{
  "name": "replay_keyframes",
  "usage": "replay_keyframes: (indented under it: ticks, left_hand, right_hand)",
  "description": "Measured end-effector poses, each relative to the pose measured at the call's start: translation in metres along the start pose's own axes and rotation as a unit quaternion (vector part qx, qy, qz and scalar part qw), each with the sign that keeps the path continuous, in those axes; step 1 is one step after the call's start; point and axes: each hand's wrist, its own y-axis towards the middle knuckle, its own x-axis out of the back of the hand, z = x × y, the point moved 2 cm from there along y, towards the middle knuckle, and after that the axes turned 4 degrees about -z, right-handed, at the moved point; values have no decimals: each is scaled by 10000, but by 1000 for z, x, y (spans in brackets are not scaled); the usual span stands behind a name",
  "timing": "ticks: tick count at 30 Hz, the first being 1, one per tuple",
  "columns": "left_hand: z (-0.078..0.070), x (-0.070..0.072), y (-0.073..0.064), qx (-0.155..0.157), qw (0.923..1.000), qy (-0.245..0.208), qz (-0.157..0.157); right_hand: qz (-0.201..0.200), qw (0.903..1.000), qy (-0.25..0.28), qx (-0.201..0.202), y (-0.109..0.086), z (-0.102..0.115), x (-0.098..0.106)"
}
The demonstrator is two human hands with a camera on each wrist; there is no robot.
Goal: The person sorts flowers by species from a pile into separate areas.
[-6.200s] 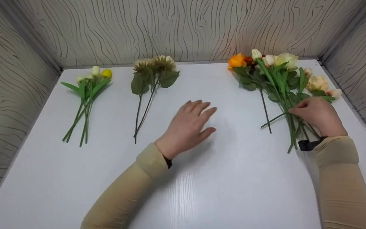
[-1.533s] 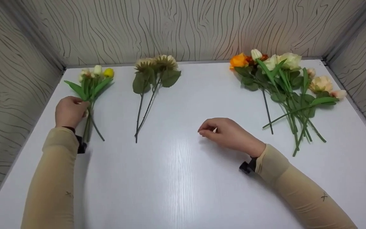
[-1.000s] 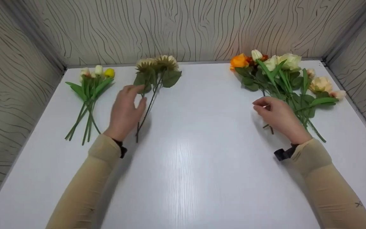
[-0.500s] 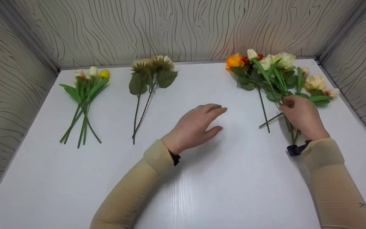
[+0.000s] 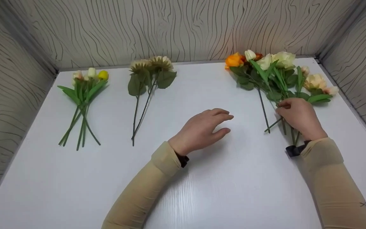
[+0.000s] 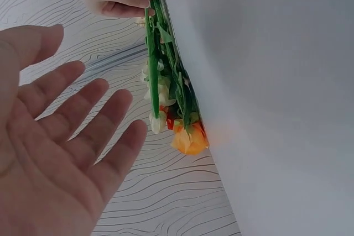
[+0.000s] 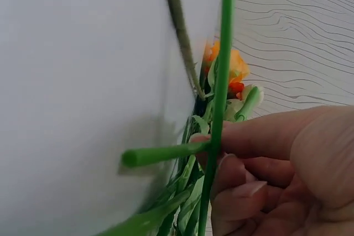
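Observation:
In the head view my right hand (image 5: pixel 299 116) is at the mixed flower pile on the right, thumb and fingers pinching the green stem (image 7: pixel 221 81) of a white tulip (image 5: pixel 250 55). That tulip lies across the pile, its head at the back. My left hand (image 5: pixel 203 129) hovers over the middle of the table, palm down, fingers spread and holding nothing. At the far left lies a bunch of tulips (image 5: pixel 82 92) with pale, pinkish and yellow heads. Two cream flowers with broad dark leaves (image 5: pixel 151 76) lie between that bunch and my left hand.
In the pile are an orange flower (image 5: pixel 234 60), a cream rose (image 5: pixel 283 59) and a peach flower (image 5: pixel 315 81), their stems crossing. Patterned panels (image 5: pixel 145 28) wall the white table (image 5: pixel 75 190) at the back and sides.
A pinkish tulip has joined the left bunch since the oldest frame. My left hand has left that bunch for the middle, while my right hand has moved right from the middle to the pile.

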Motion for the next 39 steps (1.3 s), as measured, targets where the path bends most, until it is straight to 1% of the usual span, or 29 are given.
replay_keyframes:
  ticks: [5, 8, 10, 13, 15, 17, 19, 21, 23, 25, 27, 29, 31, 34, 37, 39]
  left_hand:
    - [1, 1, -1, 13, 10000, 2, -83]
    - [2, 0, -2, 107, 9998, 31, -161]
    - [3, 1, -2, 246, 9994, 14, -255]
    - [5, 3, -3, 553, 9974, -122, -437]
    - [6, 5, -4, 784, 9946, -322, -599]
    - [8, 6, -4, 1014, 9900, -606, -768]
    - [10, 8, -4, 1251, 9829, -972, -939]
    - [12, 10, -4, 1515, 9721, -1412, -1103]
    - [15, 10, -4, 1791, 9567, -1929, -1242]
    - [18, 11, -3, 2003, 9392, -2429, -1373]
    - [22, 12, -3, 2148, 9233, -2817, -1485]
    - [25, 12, -3, 2214, 9109, -3111, -1563]
    - [28, 12, -3, 2246, 9029, -3285, -1623]
    - [30, 12, -4, 2281, 8958, -3414, -1703]
    - [31, 12, -4, 2277, 8877, -3597, -1757]
    - [30, 12, -4, 2279, 8797, -3781, -1767]
  right_hand:
    - [-90, 9999, 96, -13, 0, 6, 2]
    - [-60, 9999, 153, -54, -1, 11, 2]
    - [-8, 9997, 240, -108, -1, 14, 2]
    - [87, 9986, 472, -243, -2, 21, 4]
    - [143, 9969, 711, -313, -4, 26, 4]
    - [186, 9944, 997, -298, -7, 32, 3]
    - [244, 9907, 1323, -220, -11, 40, -1]
    - [331, 9866, 1597, -58, -16, 50, -7]
    - [466, 9827, 1792, 87, -22, 61, -17]
    - [602, 9785, 1948, 310, -28, 72, -29]
    - [738, 9746, 2040, 554, -34, 84, -41]
    - [901, 9695, 2168, 707, -40, 94, -52]
    - [1031, 9660, 2230, 811, -46, 102, -62]
    - [1158, 9637, 2248, 858, -53, 111, -74]
    - [1144, 9633, 2242, 931, -56, 116, -79]
    - [1099, 9637, 2229, 976, -57, 117, -80]
